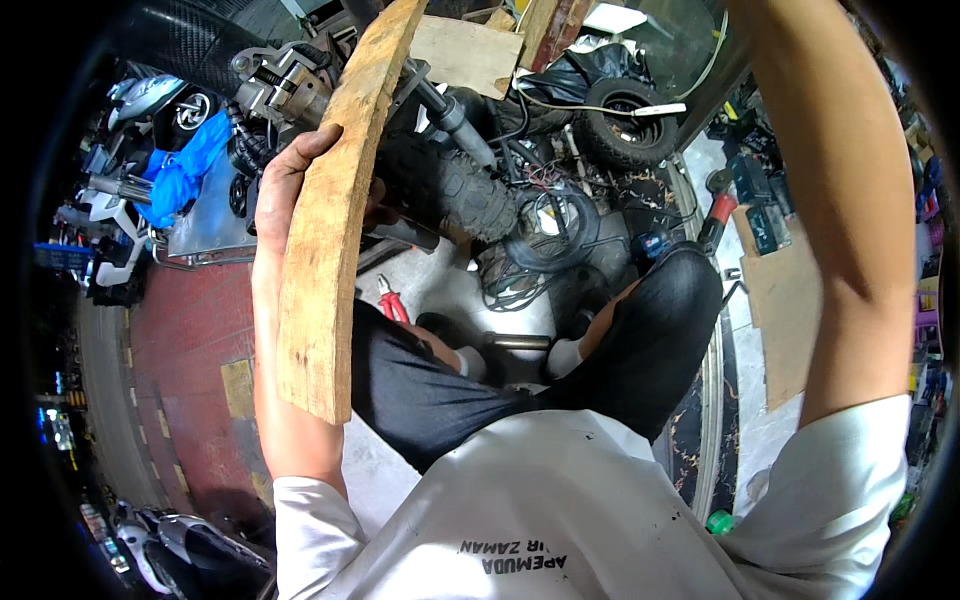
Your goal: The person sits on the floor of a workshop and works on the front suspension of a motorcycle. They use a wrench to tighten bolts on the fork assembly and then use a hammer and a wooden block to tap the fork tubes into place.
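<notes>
A long, rough wooden plank stands tilted in front of me and runs out past the top edge of the view. My left hand is closed round it at mid-length, thumb on the near face, the other fingers mostly hidden behind the wood. My right forearm reaches up on the right, and its hand lies beyond the top of the picture. Behind the plank are a metal clamp-like part and a grey tube-shaped fork leg, close to a knobbly tyre.
Red-handled pliers and a metal tube lie on the floor near my feet. Coiled black hose, a small wheel and a red-and-black power tool are ahead to the right. Cardboard lies at the right.
</notes>
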Demonstrator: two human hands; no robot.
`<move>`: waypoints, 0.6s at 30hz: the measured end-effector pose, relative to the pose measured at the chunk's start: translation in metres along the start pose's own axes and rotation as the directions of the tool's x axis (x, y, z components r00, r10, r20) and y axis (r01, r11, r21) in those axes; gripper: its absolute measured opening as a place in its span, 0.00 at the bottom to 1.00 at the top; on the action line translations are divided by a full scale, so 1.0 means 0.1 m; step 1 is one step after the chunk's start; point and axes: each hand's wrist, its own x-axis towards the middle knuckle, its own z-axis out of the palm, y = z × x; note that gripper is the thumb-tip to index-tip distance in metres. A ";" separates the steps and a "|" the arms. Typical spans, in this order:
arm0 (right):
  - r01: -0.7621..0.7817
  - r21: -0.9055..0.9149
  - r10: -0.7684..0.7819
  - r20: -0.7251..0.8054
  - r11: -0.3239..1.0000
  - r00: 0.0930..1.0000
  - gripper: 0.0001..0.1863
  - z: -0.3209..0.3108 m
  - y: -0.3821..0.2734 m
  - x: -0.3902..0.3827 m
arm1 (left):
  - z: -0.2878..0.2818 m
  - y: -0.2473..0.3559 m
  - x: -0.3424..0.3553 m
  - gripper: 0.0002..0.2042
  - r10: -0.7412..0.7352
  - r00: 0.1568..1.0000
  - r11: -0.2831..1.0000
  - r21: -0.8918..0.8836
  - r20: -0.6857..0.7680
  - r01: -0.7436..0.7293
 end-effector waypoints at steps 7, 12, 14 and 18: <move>0.091 -0.035 -0.066 0.442 0.995 0.894 0.17 0.49 0.12 -0.48 | 0.04 -0.05 0.13 0.20 -0.012 0.993 1.000 0.015 0.115 0.010; -0.369 0.755 0.367 0.182 0.542 0.912 0.25 1.64 0.35 -1.36 | 0.05 -0.03 -0.09 0.22 0.094 0.981 0.989 0.100 0.168 -0.111; -0.508 0.841 0.341 0.540 -0.185 0.769 0.22 1.93 0.44 -1.68 | 0.14 -0.06 -0.08 0.24 0.156 0.963 0.977 0.106 0.218 -0.182; -0.514 0.672 0.344 0.728 -0.534 0.593 0.18 2.21 0.92 -2.11 | 0.46 0.11 0.03 0.30 0.321 0.929 0.897 0.256 0.184 -0.360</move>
